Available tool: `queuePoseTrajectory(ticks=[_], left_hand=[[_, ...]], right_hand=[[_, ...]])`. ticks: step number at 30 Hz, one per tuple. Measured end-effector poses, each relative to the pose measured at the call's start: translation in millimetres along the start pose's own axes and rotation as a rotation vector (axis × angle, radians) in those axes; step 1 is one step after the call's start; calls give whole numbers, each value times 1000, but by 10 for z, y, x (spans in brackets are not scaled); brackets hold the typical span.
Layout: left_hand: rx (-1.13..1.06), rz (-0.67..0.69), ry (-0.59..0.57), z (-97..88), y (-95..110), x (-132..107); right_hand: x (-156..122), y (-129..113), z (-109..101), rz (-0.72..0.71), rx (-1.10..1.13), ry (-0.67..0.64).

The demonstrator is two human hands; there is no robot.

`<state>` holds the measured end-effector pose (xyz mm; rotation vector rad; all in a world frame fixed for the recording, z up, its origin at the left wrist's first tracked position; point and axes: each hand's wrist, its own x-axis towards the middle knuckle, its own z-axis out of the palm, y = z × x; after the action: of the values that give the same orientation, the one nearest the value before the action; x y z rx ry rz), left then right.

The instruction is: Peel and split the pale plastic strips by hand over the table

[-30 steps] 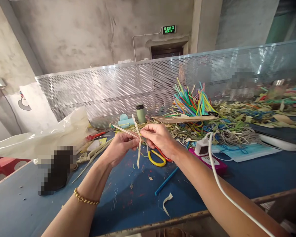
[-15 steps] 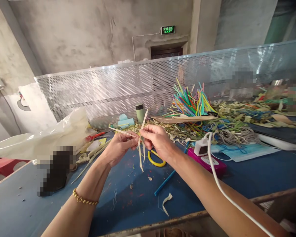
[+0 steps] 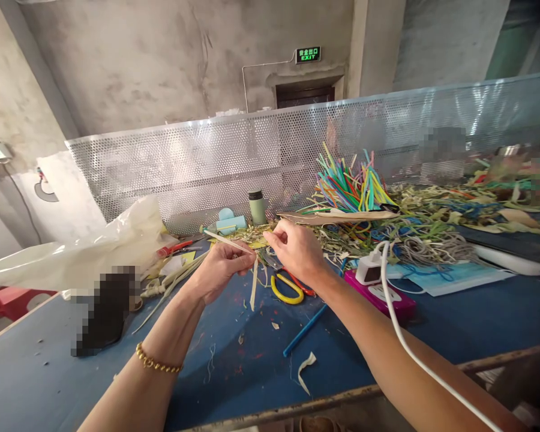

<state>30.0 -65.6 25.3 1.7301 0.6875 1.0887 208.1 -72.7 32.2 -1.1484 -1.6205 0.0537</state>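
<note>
My left hand (image 3: 222,270) pinches a pale, flat plant-fibre strip (image 3: 254,287) between thumb and fingertips. One end hangs down toward the table, and a thin pale length slants up to the left above the fingers. My right hand (image 3: 297,249) is just right of it, a small gap apart, with its fingers curled together; what they hold, if anything, is hidden. Below the right hand lie scissors (image 3: 288,299) with one yellow and one red handle loop. A blue pipe cleaner (image 3: 305,332) lies nearer the front edge, with a loose curled strip scrap (image 3: 305,372) beside it.
Colourful pipe cleaners (image 3: 351,186) stand bunched behind piles of dried strips (image 3: 414,207). A green bottle (image 3: 257,207) is at the back. A magenta box (image 3: 380,297) with a white plug and cable (image 3: 393,324) sits right. Plastic sheeting (image 3: 94,246) and a dark phone-like object (image 3: 105,315) lie left.
My right hand has moved slightly up and right, away from the left fingers. The strip end that stood upright between the hands no longer shows. The scissors' red loop has come into view.
</note>
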Motion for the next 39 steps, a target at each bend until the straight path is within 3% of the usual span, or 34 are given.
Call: queuePoseTrajectory(ticks=[3, 6, 9, 12, 15, 18, 28, 39], left_hand=[[103, 4, -44, 23, -41, 1], [181, -5, -119, 67, -69, -14], [252, -26, -206, 106, -46, -41], [267, -58, -262, 113, 15, -63], [199, -85, -256, 86, 57, -65], [72, -97, -207, 37, 59, -45], [-243, -52, 25, -61, 86, 2], [-320, -6, 49, -62, 72, 16]], right_hand=[[-5, -40, -28, -228, 49, -112], [-43, -91, 16, -306, 86, -209], [-65, -106, 58, -263, 191, -279], [-55, -95, 34, -128, 385, -336], [-30, -84, -43, 0, 559, -369], [-15, -95, -117, -15, 621, -379], [-39, -135, -114, -424, 239, -154], [-36, -18, -25, -496, 143, -149]])
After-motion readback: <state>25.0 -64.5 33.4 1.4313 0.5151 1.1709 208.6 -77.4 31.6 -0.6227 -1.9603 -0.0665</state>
